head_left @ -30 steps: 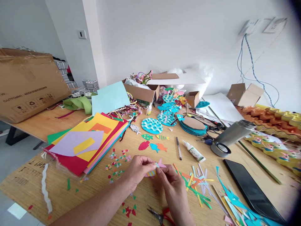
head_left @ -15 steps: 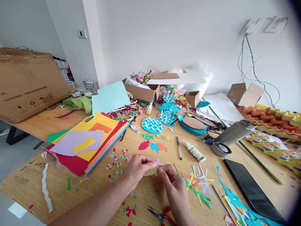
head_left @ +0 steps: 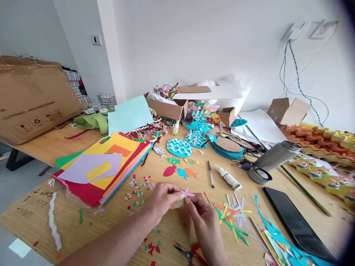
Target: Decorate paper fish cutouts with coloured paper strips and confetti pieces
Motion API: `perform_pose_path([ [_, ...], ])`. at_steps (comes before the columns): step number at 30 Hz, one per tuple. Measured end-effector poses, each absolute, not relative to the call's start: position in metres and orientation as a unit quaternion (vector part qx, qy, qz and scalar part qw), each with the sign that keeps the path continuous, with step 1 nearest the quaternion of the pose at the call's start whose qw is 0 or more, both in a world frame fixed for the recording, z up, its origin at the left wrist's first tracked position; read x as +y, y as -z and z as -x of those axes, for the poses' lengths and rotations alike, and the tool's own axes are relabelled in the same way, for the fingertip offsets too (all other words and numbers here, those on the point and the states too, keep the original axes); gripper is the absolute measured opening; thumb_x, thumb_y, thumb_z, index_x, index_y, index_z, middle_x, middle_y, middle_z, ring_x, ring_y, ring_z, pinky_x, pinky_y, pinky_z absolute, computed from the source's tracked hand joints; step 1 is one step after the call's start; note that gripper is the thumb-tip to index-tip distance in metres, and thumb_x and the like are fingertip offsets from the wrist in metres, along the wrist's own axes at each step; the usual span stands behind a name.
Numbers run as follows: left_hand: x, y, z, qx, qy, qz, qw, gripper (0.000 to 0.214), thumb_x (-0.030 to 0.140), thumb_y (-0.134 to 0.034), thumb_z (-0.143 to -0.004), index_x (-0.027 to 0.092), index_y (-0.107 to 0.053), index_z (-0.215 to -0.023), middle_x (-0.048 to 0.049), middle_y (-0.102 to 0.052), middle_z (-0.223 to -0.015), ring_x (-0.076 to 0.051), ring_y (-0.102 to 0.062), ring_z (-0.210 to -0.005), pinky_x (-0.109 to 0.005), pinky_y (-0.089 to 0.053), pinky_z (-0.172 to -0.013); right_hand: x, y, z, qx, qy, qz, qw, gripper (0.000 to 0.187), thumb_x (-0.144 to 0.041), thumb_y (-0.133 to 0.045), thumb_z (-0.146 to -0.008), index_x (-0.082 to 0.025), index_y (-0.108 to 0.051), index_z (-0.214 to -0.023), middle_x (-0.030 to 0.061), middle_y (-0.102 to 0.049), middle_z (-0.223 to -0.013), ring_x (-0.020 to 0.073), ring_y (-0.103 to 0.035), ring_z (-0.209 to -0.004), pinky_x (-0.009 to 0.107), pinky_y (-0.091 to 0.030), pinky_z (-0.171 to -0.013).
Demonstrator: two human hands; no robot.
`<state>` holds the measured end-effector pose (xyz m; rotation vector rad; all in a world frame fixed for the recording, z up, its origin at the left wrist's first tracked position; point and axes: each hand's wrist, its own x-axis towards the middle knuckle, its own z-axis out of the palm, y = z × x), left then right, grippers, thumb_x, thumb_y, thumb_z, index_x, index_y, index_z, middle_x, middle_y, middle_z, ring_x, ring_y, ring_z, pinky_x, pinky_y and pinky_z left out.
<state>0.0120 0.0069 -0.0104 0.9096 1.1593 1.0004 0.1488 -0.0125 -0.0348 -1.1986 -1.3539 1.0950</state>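
Observation:
Both of my hands meet over the near middle of the wooden table (head_left: 180,232). My left hand (head_left: 163,201) pinches a small paper fish (head_left: 180,201) with yellow and blue stripes and a pink tail. My right hand (head_left: 203,216) has its fingertips pressed on the same fish from the right side. Finished paper fish (head_left: 181,171) lie in a row just beyond my hands. Red-handled scissors (head_left: 191,253) lie at the table edge below my right wrist.
A stack of coloured paper sheets (head_left: 102,166) lies to the left. Loose paper strips (head_left: 231,214) are scattered right of my hands, beside a black tablet (head_left: 296,223), a glue bottle (head_left: 229,178), a pen (head_left: 210,174) and a tipped steel flask (head_left: 274,159). Cardboard boxes stand behind.
My hands have shifted only slightly on the paper fish; my right fingertips have moved a little along its body. Nothing else on the table has moved.

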Motion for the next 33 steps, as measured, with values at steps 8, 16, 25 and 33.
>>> perform_pose_path([
  [8,0.006,0.012,-0.009,0.492,-0.423,-0.408,0.642,0.028,0.039,-0.069,-0.065,0.014,-0.071,-0.076,-0.0033,-0.066,-0.069,-0.011,-0.049,-0.061,-0.022,-0.031,-0.053,-0.013,0.035,-0.151,-0.569,-0.443,0.493,0.487,0.022,-0.04,-0.061,-0.081,-0.019,-0.066,-0.076,0.0046,-0.064,-0.078,0.0194,-0.057,-0.076,0.029,-0.043,-0.071],
  [16,0.007,0.013,-0.01,0.508,-0.426,-0.41,0.626,0.024,0.038,-0.069,-0.064,0.015,-0.071,-0.07,-0.0021,-0.066,-0.064,-0.011,-0.047,-0.056,-0.021,-0.03,-0.049,-0.013,0.034,-0.149,-0.571,-0.44,0.493,0.487,0.022,-0.04,-0.062,-0.08,-0.019,-0.066,-0.075,0.005,-0.063,-0.078,0.0202,-0.057,-0.077,0.031,-0.043,-0.073],
  [25,0.008,0.014,-0.01,0.516,-0.436,-0.391,0.625,0.032,0.043,-0.072,-0.06,0.012,-0.071,-0.07,-0.0026,-0.063,-0.062,-0.011,-0.048,-0.056,-0.021,-0.03,-0.048,-0.013,0.025,-0.149,-0.553,-0.466,0.509,0.468,0.033,-0.049,-0.059,-0.08,-0.018,-0.066,-0.074,0.0039,-0.061,-0.072,0.0197,-0.055,-0.073,0.029,-0.042,-0.067],
  [33,0.009,0.02,-0.01,0.515,-0.424,-0.394,0.632,0.033,0.043,-0.073,-0.059,0.013,-0.07,-0.069,-0.0017,-0.062,-0.061,-0.011,-0.047,-0.054,-0.022,-0.031,-0.046,-0.01,0.034,-0.15,-0.568,-0.436,0.518,0.467,0.031,-0.046,-0.065,-0.076,-0.017,-0.066,-0.066,0.0035,-0.059,-0.067,0.0183,-0.052,-0.067,0.029,-0.04,-0.063],
])
